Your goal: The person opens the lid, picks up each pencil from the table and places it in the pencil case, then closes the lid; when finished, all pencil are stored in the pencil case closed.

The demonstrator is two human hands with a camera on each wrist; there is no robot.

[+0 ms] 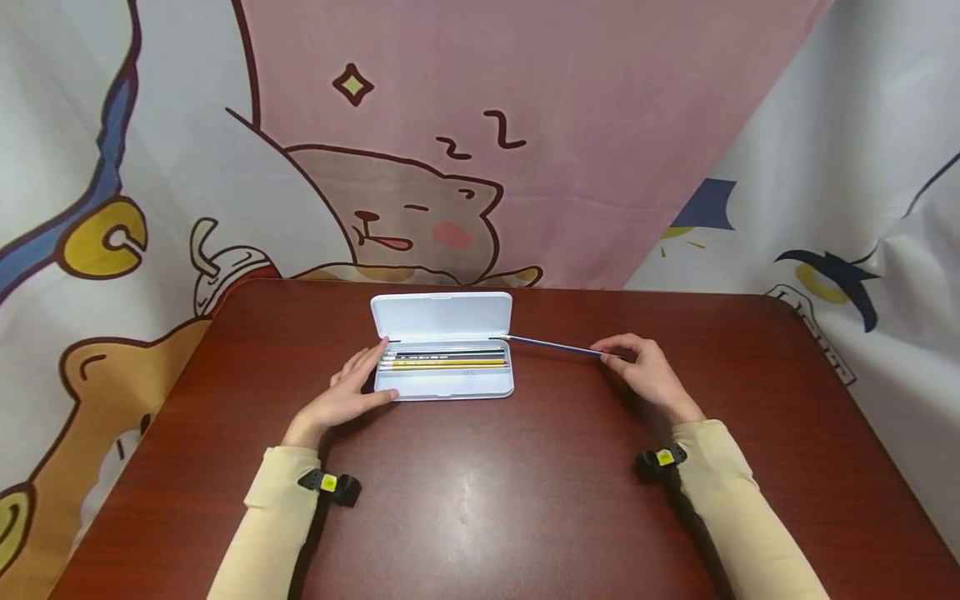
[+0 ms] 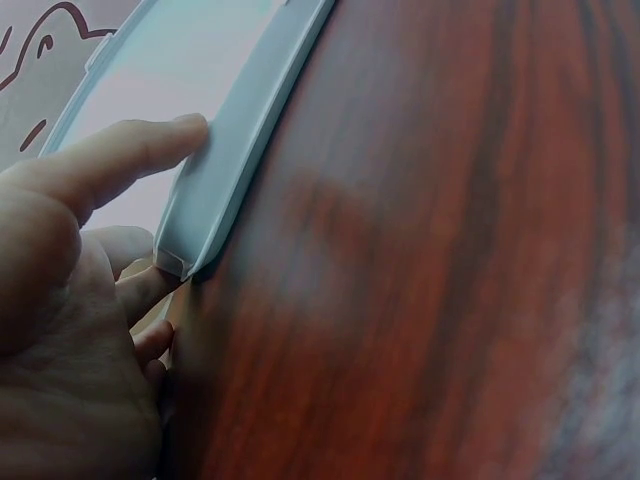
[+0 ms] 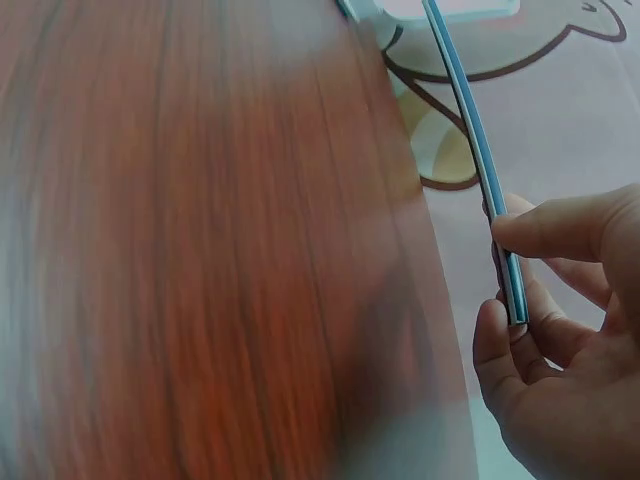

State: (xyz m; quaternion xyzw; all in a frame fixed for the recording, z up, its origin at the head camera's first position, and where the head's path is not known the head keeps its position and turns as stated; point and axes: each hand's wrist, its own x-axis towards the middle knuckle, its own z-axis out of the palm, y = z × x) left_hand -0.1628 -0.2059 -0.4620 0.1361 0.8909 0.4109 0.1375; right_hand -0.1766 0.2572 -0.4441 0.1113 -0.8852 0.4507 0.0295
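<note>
A white pencil case [image 1: 442, 386] lies with its lid [image 1: 442, 315] raised on the table. Inside it are several pencils [image 1: 442, 364], yellow and dark ones. At the case's left end my left hand [image 1: 345, 396] holds it, thumb [image 2: 150, 150] over the front wall and the other fingers around the end and back corner. Between thumb and fingers, my right hand [image 1: 648, 375] pinches a blue pencil [image 1: 555, 344] near one end. The pencil slants leftward, and its far end overlaps the case's right back corner in the head view.
The dark red wooden table [image 1: 465, 492] reaches back to a cartoon-printed cloth [image 1: 585, 167] hanging just behind it. The case stands near the table's back edge. A small black camera is strapped to each wrist.
</note>
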